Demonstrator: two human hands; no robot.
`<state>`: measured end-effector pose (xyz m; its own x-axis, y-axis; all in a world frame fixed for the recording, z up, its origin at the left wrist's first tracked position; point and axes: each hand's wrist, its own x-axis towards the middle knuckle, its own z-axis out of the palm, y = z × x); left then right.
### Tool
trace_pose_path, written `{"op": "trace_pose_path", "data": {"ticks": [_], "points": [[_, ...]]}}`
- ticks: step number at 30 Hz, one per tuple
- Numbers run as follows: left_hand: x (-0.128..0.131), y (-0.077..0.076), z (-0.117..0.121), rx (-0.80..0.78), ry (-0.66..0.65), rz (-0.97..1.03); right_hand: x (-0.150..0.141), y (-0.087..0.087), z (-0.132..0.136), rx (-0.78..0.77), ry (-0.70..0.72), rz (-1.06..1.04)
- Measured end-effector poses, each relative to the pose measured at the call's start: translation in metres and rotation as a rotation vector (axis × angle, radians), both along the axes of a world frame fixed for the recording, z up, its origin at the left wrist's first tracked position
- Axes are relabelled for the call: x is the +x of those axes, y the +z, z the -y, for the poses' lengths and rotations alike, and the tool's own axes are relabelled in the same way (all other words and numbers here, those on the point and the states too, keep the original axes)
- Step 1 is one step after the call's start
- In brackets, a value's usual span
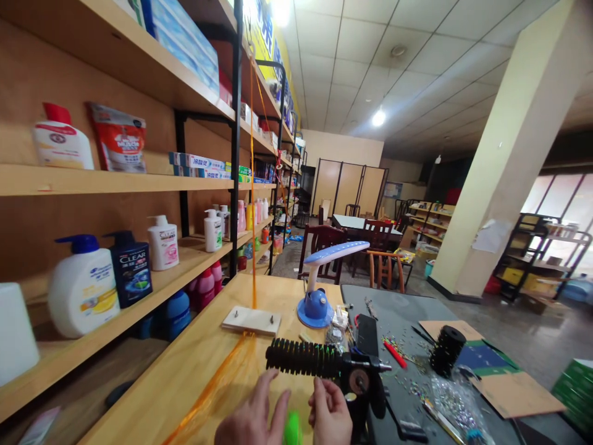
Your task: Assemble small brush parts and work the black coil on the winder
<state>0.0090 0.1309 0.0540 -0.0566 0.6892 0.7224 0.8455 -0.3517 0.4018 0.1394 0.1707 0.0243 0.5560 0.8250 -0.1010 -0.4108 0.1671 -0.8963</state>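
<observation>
At the bottom edge, my left hand (252,417) and my right hand (330,413) are raised over a wooden table (194,371). Between them sits a small bright green thing (293,428), blurred; I cannot make out what it is. My left fingers stretch toward it, while my right fingers curl beside it. Just above my hands a black ribbed roller (301,358) sticks out leftward from a black clamp-mounted device (360,383). An orange ribbon (252,204) hangs down from above to a small wooden plate (251,321) and trails across the table.
A blue desk lamp (319,290) stands behind the roller. A grey mat (407,321) to the right carries a black spool (446,350), cardboard, red-handled tools and scattered small parts. Shelves (115,179) with bottles and boxes run along the left. Chairs and a pillar (509,154) stand farther back.
</observation>
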Motion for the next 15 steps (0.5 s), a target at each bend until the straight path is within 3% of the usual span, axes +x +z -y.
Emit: {"op": "trace_pose_path", "data": {"ticks": [4, 6, 10, 15], "points": [[-0.003, 0.032, -0.014, 0.251, -0.071, -0.077, -0.005, -0.015, -0.001, 0.053, -0.117, 0.117], [0.003, 0.04, -0.026, 0.287, -0.149, -0.125, -0.008, -0.017, -0.002, 0.054, -0.159, 0.148], [0.015, 0.039, -0.048, 0.17, -0.316, -0.212, -0.011, -0.017, -0.003, 0.051, -0.197, 0.18], [0.015, 0.029, -0.057, 0.059, -0.395, -0.229, -0.013, -0.019, -0.005, 0.065, -0.166, 0.175]]}}
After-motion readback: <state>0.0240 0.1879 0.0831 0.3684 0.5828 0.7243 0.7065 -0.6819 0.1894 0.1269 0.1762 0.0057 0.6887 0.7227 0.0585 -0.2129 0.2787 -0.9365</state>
